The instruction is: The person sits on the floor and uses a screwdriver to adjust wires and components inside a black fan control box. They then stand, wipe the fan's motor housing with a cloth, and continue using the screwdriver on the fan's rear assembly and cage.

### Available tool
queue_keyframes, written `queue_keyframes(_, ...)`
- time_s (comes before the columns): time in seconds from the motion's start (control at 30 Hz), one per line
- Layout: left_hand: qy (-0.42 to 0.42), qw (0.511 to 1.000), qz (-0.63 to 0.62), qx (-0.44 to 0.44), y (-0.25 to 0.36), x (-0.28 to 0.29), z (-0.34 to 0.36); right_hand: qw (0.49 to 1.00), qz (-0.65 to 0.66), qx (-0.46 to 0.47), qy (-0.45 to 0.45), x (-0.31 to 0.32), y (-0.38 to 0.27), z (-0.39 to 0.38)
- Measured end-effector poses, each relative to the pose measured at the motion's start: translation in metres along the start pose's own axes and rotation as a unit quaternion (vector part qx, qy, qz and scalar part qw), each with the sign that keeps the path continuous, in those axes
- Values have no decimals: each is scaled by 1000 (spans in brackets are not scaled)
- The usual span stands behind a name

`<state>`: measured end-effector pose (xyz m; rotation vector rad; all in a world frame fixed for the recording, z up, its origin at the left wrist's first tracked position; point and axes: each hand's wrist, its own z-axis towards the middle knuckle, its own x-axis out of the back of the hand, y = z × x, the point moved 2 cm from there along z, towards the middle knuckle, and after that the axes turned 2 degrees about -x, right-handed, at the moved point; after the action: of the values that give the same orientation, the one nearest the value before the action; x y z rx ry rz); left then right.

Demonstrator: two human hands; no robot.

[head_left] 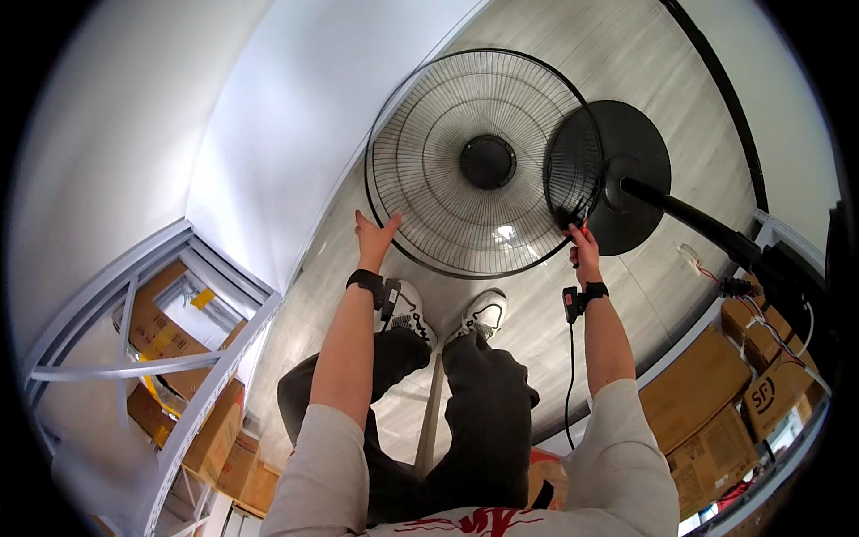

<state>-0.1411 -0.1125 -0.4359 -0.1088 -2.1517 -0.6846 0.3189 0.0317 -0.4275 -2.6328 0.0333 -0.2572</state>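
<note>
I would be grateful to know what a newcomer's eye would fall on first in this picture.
Probably the big round black wire fan grille at upper centre, with the left hand spread at its lower-left edge and the right hand at its lower-right edge. Next might come the dark round base, partly behind the grille on the right, and the black pole slanting rightward from it.

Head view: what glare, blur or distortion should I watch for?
Head view, glare: a white spot at the lower part of the round black wire fan guard; head view, distortion: the long black floor-edge strip bows; head view, blur: a pale smudge at lower left.
</note>
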Motion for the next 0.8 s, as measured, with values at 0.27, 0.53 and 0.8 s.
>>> queue_keyframes(0.27,-184,919,-333,104,-6,-16,-6,997,-34,62,25,-1,15,-6)
queue_keyframes(0.53,-172,900,-399,28,69,48,-69,999,-14,46,24,45,9,-113)
queue_keyframes(0.8,-167,899,-401,-55,155,189,-161,1000,10,-2,-4,76,-17,-241)
